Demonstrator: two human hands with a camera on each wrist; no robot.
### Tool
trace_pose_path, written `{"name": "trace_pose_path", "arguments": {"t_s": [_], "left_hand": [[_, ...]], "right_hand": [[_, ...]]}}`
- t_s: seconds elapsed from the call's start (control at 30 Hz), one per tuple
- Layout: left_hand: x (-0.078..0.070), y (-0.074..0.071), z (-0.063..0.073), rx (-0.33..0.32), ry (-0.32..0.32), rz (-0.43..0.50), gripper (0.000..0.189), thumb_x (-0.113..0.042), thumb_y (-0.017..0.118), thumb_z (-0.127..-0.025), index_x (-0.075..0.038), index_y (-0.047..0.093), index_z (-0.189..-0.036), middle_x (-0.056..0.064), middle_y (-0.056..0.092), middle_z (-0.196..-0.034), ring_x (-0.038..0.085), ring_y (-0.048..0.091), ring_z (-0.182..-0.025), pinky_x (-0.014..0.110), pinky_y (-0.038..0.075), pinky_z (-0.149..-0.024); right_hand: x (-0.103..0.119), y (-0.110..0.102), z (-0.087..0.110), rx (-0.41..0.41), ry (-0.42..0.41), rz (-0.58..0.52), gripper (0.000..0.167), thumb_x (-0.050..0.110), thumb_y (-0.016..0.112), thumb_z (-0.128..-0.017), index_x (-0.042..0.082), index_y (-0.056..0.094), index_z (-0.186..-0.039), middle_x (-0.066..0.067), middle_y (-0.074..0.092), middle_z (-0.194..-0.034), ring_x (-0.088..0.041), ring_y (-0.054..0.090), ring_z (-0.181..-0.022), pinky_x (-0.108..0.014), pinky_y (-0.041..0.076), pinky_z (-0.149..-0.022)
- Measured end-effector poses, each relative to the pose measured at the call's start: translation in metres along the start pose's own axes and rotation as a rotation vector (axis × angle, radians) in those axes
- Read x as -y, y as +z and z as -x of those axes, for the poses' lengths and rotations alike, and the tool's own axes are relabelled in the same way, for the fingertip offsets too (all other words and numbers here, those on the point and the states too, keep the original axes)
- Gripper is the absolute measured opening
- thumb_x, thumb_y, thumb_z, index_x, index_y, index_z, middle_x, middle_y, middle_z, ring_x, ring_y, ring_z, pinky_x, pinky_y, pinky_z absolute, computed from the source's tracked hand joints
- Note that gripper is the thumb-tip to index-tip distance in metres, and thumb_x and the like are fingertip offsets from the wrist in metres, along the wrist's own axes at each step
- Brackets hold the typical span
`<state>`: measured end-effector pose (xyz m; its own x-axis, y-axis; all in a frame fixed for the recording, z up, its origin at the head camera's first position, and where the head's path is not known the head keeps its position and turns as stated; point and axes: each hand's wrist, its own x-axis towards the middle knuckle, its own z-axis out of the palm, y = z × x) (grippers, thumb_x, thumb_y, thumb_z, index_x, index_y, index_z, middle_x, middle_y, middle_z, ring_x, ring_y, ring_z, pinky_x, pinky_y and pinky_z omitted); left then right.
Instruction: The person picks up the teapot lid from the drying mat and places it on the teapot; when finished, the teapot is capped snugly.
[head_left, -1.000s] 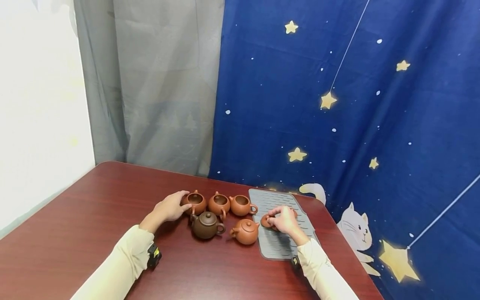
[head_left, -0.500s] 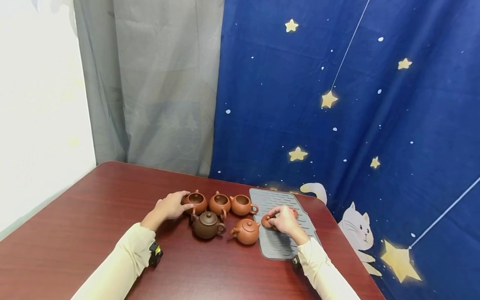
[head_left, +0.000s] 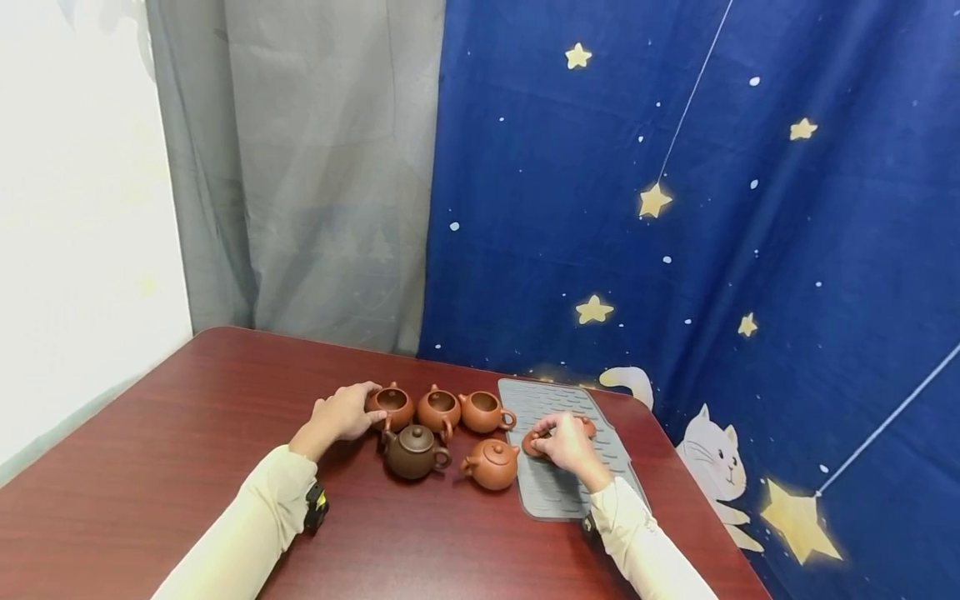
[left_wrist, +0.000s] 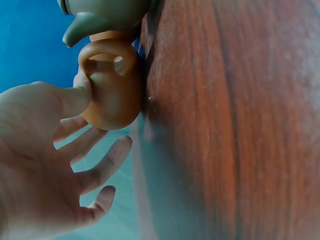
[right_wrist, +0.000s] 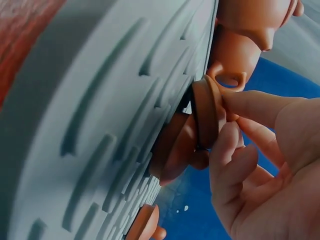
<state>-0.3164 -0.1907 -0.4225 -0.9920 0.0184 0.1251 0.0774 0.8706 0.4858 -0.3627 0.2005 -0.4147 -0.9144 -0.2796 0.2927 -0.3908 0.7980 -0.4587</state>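
My left hand point(head_left: 339, 414) holds an orange-brown clay teapot point(head_left: 393, 408) without a lid, at the left end of the back row. Its thumb presses the near side by the handle, and the index finger reaches round the far side, as the left wrist view shows; the other fingers are spread. Over the grey mat, my right hand point(head_left: 568, 443) pinches a round clay lid point(right_wrist: 205, 112) between thumb and fingers. That lid stands tilted, close against a second lid point(right_wrist: 175, 147) on the mat. A third lid point(right_wrist: 144, 222) lies farther along. The held lid's knob is mostly hidden by fingers.
Two more lidless orange teapots point(head_left: 438, 408) point(head_left: 482, 412) continue the back row. In front stand a dark brown lidded teapot point(head_left: 411, 454) and an orange lidded teapot point(head_left: 493, 467). The grey ridged mat point(head_left: 540, 492) lies on the right of the red-brown table point(head_left: 405, 542).
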Motion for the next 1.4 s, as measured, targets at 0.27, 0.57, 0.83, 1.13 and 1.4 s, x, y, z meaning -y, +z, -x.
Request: {"name": "trace_pose_path", "arguments": {"t_s": [0.27,0.57,0.83,1.13,1.4], "left_hand": [[0.000,0.006,-0.001,-0.020,0.006,-0.046,0.052,-0.034,0.070,-0.092,-0.015,0.055,-0.139,0.019,0.063,-0.127,0.045,0.061,-0.108,0.058,0.041,-0.079],[0.000,0.003,0.000,-0.008,-0.006,-0.044,0.052,-0.034,0.070,-0.092,-0.017,0.055,-0.139,0.019,0.062,-0.129,0.045,0.060,-0.109,0.059,0.041,-0.080],[0.001,0.001,-0.003,-0.009,-0.005,-0.014,0.053,-0.036,0.069,-0.092,-0.017,0.054,-0.140,0.020,0.060,-0.130,0.044,0.058,-0.112,0.059,0.041,-0.082],[0.002,-0.001,-0.003,0.010,-0.018,0.022,0.053,-0.035,0.070,-0.092,-0.018,0.055,-0.140,0.018,0.059,-0.133,0.043,0.057,-0.116,0.057,0.041,-0.080],[-0.002,-0.002,-0.006,-0.001,-0.053,0.015,0.051,-0.033,0.071,-0.091,-0.017,0.057,-0.137,0.018,0.062,-0.127,0.041,0.060,-0.110,0.056,0.040,-0.080]], "right_hand": [[-0.001,0.001,0.001,-0.022,-0.017,-0.003,0.012,0.003,0.083,-0.075,0.011,0.077,-0.081,0.003,0.071,-0.077,-0.016,0.064,-0.075,-0.037,0.052,-0.070],[0.014,-0.001,-0.003,-0.112,0.036,-0.068,0.006,0.009,0.082,-0.077,0.013,0.078,-0.080,0.003,0.073,-0.078,-0.018,0.066,-0.080,-0.038,0.052,-0.074],[0.031,0.006,-0.004,-0.236,0.070,-0.195,0.007,0.011,0.081,-0.075,0.012,0.079,-0.081,0.002,0.073,-0.076,-0.016,0.064,-0.076,-0.032,0.047,-0.068],[0.055,0.016,-0.019,-0.291,0.059,-0.237,0.005,0.011,0.079,-0.074,0.012,0.079,-0.079,0.003,0.071,-0.071,-0.011,0.059,-0.066,-0.028,0.046,-0.061],[0.073,0.025,-0.031,-0.281,0.038,-0.275,0.010,0.017,0.083,-0.073,0.012,0.080,-0.082,0.004,0.073,-0.073,-0.010,0.064,-0.066,-0.028,0.051,-0.064]]}}
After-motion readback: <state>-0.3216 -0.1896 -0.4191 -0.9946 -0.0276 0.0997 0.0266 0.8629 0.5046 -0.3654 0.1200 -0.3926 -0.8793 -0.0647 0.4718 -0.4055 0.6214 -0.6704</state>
